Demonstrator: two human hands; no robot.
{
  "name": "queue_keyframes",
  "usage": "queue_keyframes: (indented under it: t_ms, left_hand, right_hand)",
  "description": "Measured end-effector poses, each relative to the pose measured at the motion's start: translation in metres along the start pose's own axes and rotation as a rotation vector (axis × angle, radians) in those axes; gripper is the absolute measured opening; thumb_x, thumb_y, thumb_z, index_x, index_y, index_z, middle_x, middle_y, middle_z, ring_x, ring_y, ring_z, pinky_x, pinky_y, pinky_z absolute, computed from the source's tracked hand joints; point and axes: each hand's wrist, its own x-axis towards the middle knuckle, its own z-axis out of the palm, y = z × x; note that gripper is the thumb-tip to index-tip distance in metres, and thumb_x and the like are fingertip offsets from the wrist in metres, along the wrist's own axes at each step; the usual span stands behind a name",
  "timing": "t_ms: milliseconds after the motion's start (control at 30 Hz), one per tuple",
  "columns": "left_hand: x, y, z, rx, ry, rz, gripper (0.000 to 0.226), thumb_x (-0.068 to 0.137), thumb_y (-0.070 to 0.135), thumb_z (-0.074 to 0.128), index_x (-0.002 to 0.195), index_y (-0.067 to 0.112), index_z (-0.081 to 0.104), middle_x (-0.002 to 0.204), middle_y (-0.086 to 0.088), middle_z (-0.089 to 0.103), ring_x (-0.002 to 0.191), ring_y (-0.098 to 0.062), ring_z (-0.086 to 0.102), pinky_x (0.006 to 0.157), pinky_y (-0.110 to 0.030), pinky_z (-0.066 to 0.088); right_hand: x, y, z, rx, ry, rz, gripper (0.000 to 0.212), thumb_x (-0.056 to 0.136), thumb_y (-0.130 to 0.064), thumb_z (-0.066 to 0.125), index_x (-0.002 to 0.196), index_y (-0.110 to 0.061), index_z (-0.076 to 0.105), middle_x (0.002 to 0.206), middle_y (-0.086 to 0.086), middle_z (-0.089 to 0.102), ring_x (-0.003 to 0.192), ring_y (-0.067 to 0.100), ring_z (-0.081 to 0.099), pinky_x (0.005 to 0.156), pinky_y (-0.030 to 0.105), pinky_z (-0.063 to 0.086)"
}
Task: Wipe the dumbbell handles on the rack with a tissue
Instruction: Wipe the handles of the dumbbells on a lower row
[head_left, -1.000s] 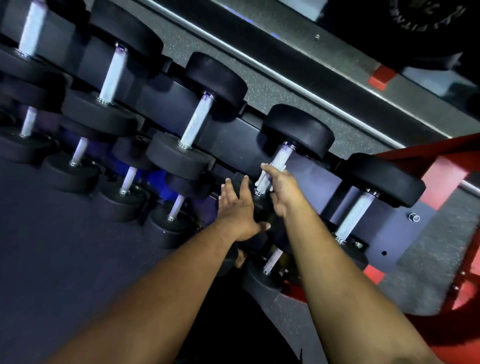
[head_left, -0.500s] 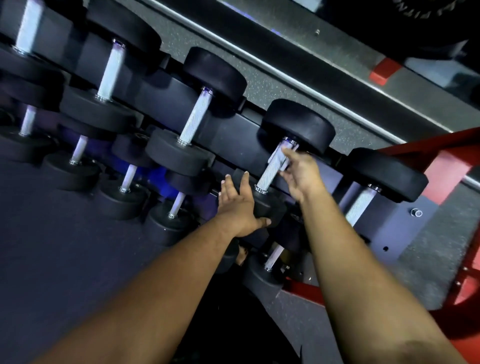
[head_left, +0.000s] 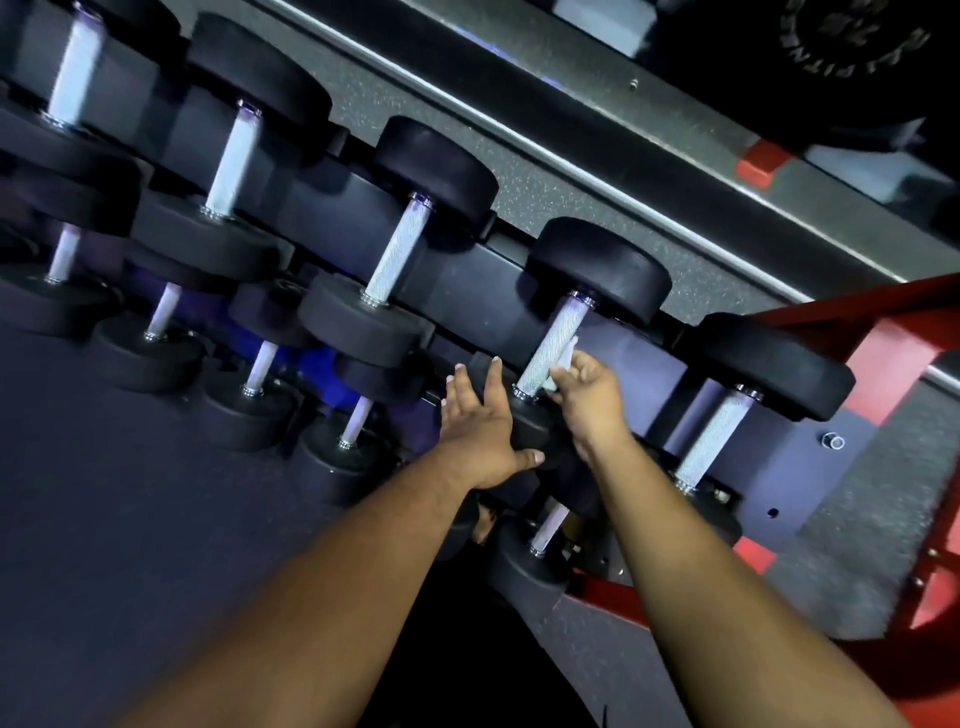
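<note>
So the tissue (head_left: 563, 366) is a small white wad and we've got it in our right hand (head_left: 592, 397), pinched in the fingertips and pressed against the right side of a knurled dumbbell handle (head_left: 553, 343), down toward its lower end. Only a bit of the tissue peeks out above and below the fingers, so how it's folded is anyone's guess. That handle belongs to the fourth dumbbell from the left that we can see on the upper row of the rack (head_left: 467, 291), with its far black head (head_left: 597, 270) up top and its near head (head_left: 535, 421) mostly hidden behind our hands.

Our left hand (head_left: 480, 421) lies flat with the fingers straight and a little spread, thumb sticking out to the right; it rests on the near head of that same dumbbell, just left of the handle, not gripping anything.

Moving out from there: the next dumbbell handle to the right (head_left: 719, 439) sits just beside our right forearm, and the neighbouring handle on the left (head_left: 397, 252) is well apart from both hands. More dumbbells run off to the left on the upper row, and a lower row of smaller dumbbells (head_left: 260, 364) sits below them, all with black heads and silver handles. A small one (head_left: 550, 527) shows between our two forearms. Red frame (head_left: 893, 353) pieces sit on the right, grey speckled flooring (head_left: 571, 171) runs behind the rack, and a black weight plate (head_left: 852, 47) with raised lettering is in the top right corner.
</note>
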Motion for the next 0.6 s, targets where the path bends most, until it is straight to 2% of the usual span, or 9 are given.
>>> queue_keyframes:
  t_ms: [67,167,267,333,400,433,500,567,600]
  left_hand:
    - [0.002,0.000,0.000,0.009,0.002,-0.003,0.132,0.082,0.054,0.077,0.155,0.024,-0.029,0.157,-0.025,-0.036,0.150,-0.038,-0.026,0.125,-0.047,-0.005]
    - [0.002,0.000,0.000,0.020,-0.002,-0.001,0.132,0.082,0.054,0.077,0.154,0.024,-0.030,0.157,-0.026,-0.035,0.150,-0.038,-0.026,0.125,-0.047,-0.005]
    - [0.001,0.000,-0.001,0.013,-0.004,-0.002,0.131,0.083,0.053,0.077,0.154,0.025,-0.030,0.157,-0.024,-0.037,0.150,-0.037,-0.027,0.125,-0.047,-0.005]
    - [0.003,-0.001,0.000,0.013,-0.010,-0.001,0.132,0.082,0.054,0.077,0.154,0.025,-0.030,0.157,-0.025,-0.037,0.150,-0.038,-0.026,0.125,-0.048,-0.005]
    - [0.003,-0.002,0.001,0.015,-0.007,0.004,0.133,0.082,0.055,0.077,0.154,0.025,-0.030,0.156,-0.025,-0.037,0.150,-0.039,-0.026,0.125,-0.049,-0.004]
    - [0.004,-0.002,0.001,0.014,-0.005,0.007,0.133,0.081,0.054,0.077,0.154,0.025,-0.030,0.156,-0.025,-0.037,0.150,-0.039,-0.026,0.125,-0.049,-0.004]
    - [0.004,-0.002,0.001,0.008,-0.006,0.008,0.132,0.082,0.054,0.077,0.154,0.026,-0.030,0.156,-0.024,-0.038,0.150,-0.038,-0.027,0.125,-0.048,-0.005]
    - [0.003,-0.002,0.001,0.010,-0.004,0.006,0.132,0.082,0.054,0.077,0.154,0.026,-0.030,0.156,-0.024,-0.038,0.150,-0.037,-0.027,0.125,-0.047,-0.006]
    - [0.003,-0.002,0.002,0.010,-0.005,0.005,0.132,0.081,0.055,0.077,0.154,0.026,-0.030,0.156,-0.024,-0.038,0.150,-0.037,-0.027,0.125,-0.047,-0.006]
  right_hand:
    - [-0.012,0.003,-0.005,-0.233,0.074,-0.153,0.030,0.093,-0.006,0.054,0.118,-0.013,0.071,0.115,0.010,0.072,0.097,0.015,0.066,0.091,0.037,0.053]
    - [-0.007,-0.004,-0.015,-0.747,0.146,-0.559,0.049,0.090,0.006,0.053,0.134,-0.011,0.062,0.140,0.007,0.059,0.129,0.012,0.054,0.110,0.020,0.039]
    - [0.018,-0.014,-0.026,-1.358,-0.062,-0.822,0.061,0.084,0.012,0.056,0.142,-0.006,0.052,0.151,0.015,0.045,0.143,0.030,0.039,0.119,0.039,0.025]
    - [0.027,-0.011,-0.030,-1.629,-0.269,-1.000,0.056,0.082,0.003,0.063,0.137,-0.004,0.056,0.146,0.017,0.051,0.139,0.035,0.044,0.117,0.049,0.022]
    - [0.033,-0.014,-0.037,-1.757,-0.462,-1.194,0.047,0.088,-0.015,0.059,0.135,-0.008,0.061,0.141,0.013,0.058,0.136,0.030,0.050,0.119,0.049,0.019]
    - [0.034,-0.021,-0.039,-1.821,-0.485,-1.205,0.048,0.091,-0.025,0.054,0.137,-0.011,0.060,0.142,0.011,0.057,0.137,0.027,0.049,0.120,0.049,0.017]
    - [0.038,-0.038,-0.040,-1.965,-0.338,-1.099,0.054,0.097,-0.038,0.045,0.143,-0.012,0.052,0.149,0.010,0.050,0.143,0.026,0.040,0.117,0.046,0.022]
    - [0.034,-0.047,-0.031,-2.070,-0.197,-0.966,0.056,0.099,-0.042,0.040,0.144,-0.010,0.050,0.150,0.011,0.048,0.146,0.029,0.034,0.115,0.045,0.027]
    - [0.030,-0.044,-0.025,-2.106,-0.216,-0.946,0.056,0.099,-0.043,0.040,0.143,-0.010,0.051,0.149,0.012,0.049,0.146,0.030,0.033,0.117,0.048,0.024]
